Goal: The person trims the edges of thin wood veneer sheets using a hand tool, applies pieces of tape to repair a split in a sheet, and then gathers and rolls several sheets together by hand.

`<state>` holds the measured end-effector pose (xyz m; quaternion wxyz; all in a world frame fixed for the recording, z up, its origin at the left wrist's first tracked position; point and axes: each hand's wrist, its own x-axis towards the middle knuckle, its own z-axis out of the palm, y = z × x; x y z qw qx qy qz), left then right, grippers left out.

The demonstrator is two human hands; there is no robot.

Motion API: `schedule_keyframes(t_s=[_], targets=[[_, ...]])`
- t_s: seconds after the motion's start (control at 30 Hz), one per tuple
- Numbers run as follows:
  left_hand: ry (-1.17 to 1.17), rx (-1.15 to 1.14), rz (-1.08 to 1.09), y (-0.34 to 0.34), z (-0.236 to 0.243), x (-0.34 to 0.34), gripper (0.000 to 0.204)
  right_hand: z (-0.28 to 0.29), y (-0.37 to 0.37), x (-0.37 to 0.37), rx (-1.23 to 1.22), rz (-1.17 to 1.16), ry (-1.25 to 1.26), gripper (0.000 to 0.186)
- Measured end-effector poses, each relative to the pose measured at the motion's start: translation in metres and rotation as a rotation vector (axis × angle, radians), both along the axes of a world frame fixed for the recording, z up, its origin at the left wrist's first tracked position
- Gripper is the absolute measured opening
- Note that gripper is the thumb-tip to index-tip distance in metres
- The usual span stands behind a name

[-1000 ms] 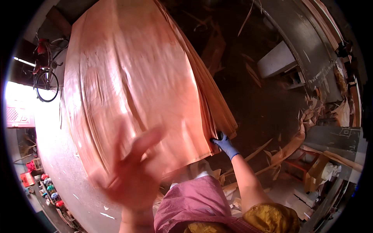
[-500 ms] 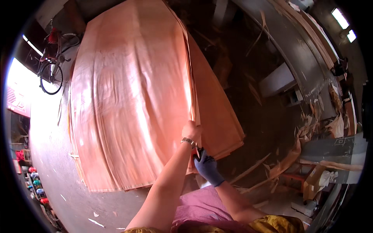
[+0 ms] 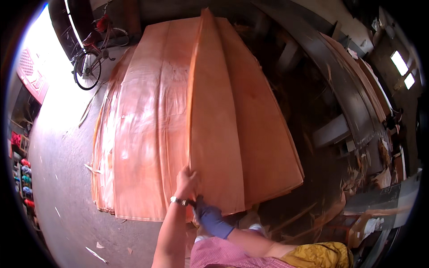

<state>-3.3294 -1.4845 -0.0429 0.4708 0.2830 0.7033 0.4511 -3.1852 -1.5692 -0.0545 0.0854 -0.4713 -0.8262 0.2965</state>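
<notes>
A wide stack of thin reddish wood veneer sheets (image 3: 272, 152) lies in front of me. My left hand (image 3: 186, 181), bare with a metal wristwatch, is closed on the near end of the lifted edge of the top veneer sheet (image 3: 138, 147). That edge runs as a raised fold from my hand to the far end of the stack. My right hand (image 3: 212, 219), in a blue glove, is closed just below and right of the left wrist. Something dark shows at its fingers, too hidden to name.
A bicycle (image 3: 91, 62) stands at the far left near a bright doorway. Colourful spools or bottles (image 3: 27, 178) line a rack at the left edge. Along the right runs a long dark bench (image 3: 330, 76), with veneer scraps (image 3: 357, 174) and a cardboard box (image 3: 357, 230) near it.
Both hands have moved left and slightly down. The gripped sheet edge has swung left with them, baring more of the sheets beneath on the right. My view has shifted too.
</notes>
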Motion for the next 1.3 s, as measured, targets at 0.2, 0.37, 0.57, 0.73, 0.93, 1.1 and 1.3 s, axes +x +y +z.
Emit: schedule_keyframes(t_s=[0.2, 0.37, 0.57, 0.73, 0.93, 1.1, 1.3], targets=[[-0.164, -0.036, 0.134, -0.064, -0.084, -0.029, 0.012, -0.015, -0.013, -0.017, -0.417, 0.315, -0.232, 0.054], [0.028, -0.232, 0.257, -0.123, -0.236, -0.059, 0.043, -0.060, 0.028, 0.024, -0.462, 0.194, -0.119, 0.043], [0.314, -0.503, 0.169, -0.103, -0.201, -0.024, 0.059, -0.149, 0.133, 0.152, 0.067, -0.432, -0.311, 0.055], [0.486, -0.688, 0.213, -0.080, -0.209, -0.008, 0.063, -0.221, 0.152, 0.209, -0.415, -0.508, 0.000, 0.067], [0.469, -0.771, 0.230, -0.070, -0.196, -0.002, 0.067, -0.226, 0.159, 0.217, -0.699, -0.440, 0.202, 0.067], [0.572, -0.588, 0.381, -0.117, -0.211, 0.005, 0.062, -0.197, 0.157, 0.196, -0.753, -0.487, 0.207, 0.068], [0.596, -0.723, 0.817, -0.198, -0.192, 0.008, 0.048, -0.115, 0.140, 0.160, -0.963, -0.765, 0.358, 0.059]])
